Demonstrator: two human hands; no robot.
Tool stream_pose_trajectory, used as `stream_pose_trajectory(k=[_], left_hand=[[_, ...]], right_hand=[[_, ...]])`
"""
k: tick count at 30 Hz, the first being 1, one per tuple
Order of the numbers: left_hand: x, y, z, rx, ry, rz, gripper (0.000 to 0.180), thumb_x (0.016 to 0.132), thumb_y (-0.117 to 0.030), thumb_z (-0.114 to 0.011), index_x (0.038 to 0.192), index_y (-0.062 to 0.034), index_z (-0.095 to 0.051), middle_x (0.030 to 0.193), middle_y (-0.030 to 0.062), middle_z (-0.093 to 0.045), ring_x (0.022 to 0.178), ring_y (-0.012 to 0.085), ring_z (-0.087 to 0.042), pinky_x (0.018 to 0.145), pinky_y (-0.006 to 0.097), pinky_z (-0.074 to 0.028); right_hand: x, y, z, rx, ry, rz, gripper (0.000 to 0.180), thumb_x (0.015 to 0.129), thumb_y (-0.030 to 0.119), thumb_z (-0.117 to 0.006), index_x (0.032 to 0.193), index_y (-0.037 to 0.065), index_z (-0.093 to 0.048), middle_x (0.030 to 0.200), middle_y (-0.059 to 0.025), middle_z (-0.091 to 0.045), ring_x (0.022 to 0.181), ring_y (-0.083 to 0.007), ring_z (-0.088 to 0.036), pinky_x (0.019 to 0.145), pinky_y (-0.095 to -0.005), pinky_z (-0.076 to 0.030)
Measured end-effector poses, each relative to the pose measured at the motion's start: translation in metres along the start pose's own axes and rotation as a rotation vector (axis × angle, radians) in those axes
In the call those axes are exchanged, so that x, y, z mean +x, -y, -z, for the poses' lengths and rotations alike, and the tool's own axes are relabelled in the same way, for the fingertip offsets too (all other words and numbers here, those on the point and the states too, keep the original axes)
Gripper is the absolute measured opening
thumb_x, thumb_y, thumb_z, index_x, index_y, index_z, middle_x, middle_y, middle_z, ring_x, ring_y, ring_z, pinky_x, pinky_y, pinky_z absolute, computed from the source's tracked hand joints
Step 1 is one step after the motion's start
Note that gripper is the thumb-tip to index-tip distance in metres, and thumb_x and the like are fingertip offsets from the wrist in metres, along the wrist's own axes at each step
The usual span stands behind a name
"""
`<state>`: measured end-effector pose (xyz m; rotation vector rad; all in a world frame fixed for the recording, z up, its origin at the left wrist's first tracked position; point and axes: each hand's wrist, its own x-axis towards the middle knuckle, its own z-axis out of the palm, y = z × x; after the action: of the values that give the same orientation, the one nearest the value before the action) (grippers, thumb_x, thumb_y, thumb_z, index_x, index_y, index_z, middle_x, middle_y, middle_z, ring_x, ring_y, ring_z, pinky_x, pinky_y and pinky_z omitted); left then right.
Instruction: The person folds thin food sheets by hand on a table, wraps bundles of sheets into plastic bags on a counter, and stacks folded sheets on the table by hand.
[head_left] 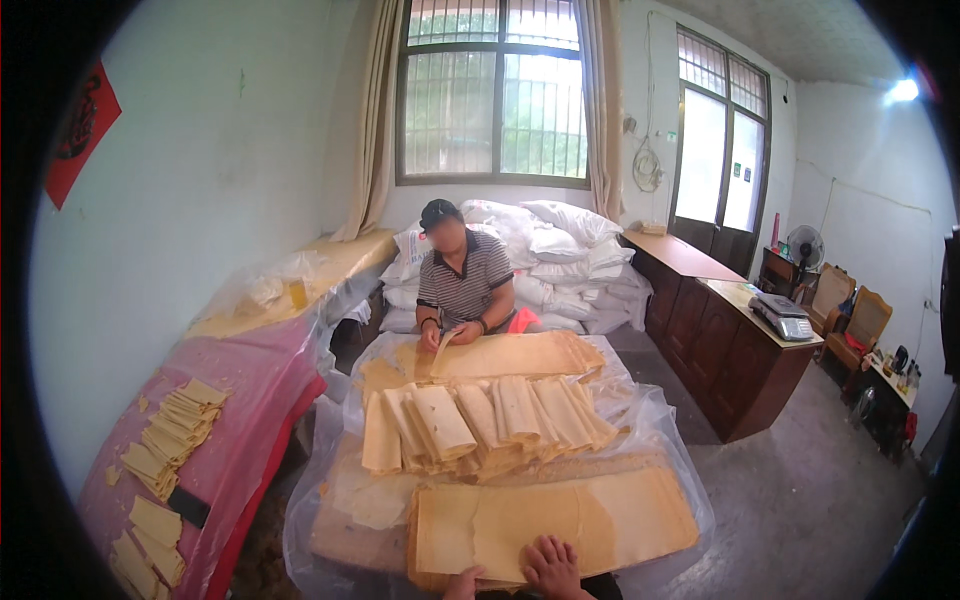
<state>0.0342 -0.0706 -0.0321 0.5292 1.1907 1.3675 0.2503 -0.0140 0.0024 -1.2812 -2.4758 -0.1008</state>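
A broad stack of thin tan sheets, like dry pancakes, lies flat at the near edge of the table. My right hand rests palm down on its near edge, fingers spread. To its left, my left hand is at the same edge, thumb over the top sheet and seemingly pinching it; its other fingers are hidden. Beyond the stack is a row of folded tan sheets, lying side by side and overlapping. Farther off is a second flat stack.
Across the table a co-worker handles a sheet with both hands. White sacks are piled behind. On the left, a pink-covered surface holds folded sheets and a dark phone. A wooden counter with a scale stands right.
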Motion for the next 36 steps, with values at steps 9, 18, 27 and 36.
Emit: stream_pose_trajectory(k=[9, 18, 27, 36], left_hand=[[0.012, -0.027, -0.019, 0.113, -0.109, 0.196, 0.045, 0.086, -0.033, -0.065, 0.116, -0.0003, -0.065, 0.116, 0.0114, -0.064, 0.108, 0.0230, -0.057, 0.095, 0.036, -0.047], [0.026, -0.020, -0.010, 0.156, -0.042, -0.136, 0.032, 0.079, -0.020, -0.070, 0.107, -0.0035, -0.067, 0.104, 0.0121, -0.070, 0.095, 0.0288, -0.066, 0.079, 0.037, -0.052], [0.061, -0.040, 0.017, 1.642, 0.214, -0.018, 0.072, 0.076, -0.048, -0.068, 0.134, -0.0081, -0.053, 0.135, 0.0223, -0.051, 0.128, 0.0382, -0.046, 0.108, 0.046, -0.037], [0.063, -0.039, 0.006, 1.784, -0.047, -0.313, 0.072, 0.078, -0.049, -0.066, 0.136, -0.0086, -0.052, 0.138, 0.0218, -0.049, 0.130, 0.0378, -0.044, 0.109, 0.047, -0.034]], right_hand=[[-0.010, 0.037, -0.006, 0.394, -0.050, -0.013, 0.057, 0.087, 0.040, -0.064, 0.132, 0.007, -0.052, 0.133, -0.0165, -0.053, 0.128, -0.0317, -0.046, 0.108, -0.0474, -0.034], [0.039, 0.045, 0.030, 0.241, 0.166, -0.074, 0.040, 0.088, 0.035, -0.061, 0.118, 0.008, -0.061, 0.109, -0.0144, -0.064, 0.101, -0.0317, -0.061, 0.084, -0.0461, -0.049], [0.047, 0.037, 0.006, 0.238, 0.202, -0.122, 0.027, 0.078, 0.018, -0.058, 0.103, 0.012, -0.066, 0.095, -0.0096, -0.065, 0.091, -0.0315, -0.062, 0.076, -0.0433, -0.052], [0.042, 0.032, 0.008, 0.268, 0.059, -0.009, 0.027, 0.076, 0.014, -0.060, 0.102, 0.010, -0.065, 0.093, -0.0086, -0.064, 0.088, -0.0312, -0.062, 0.074, -0.0434, -0.052]])
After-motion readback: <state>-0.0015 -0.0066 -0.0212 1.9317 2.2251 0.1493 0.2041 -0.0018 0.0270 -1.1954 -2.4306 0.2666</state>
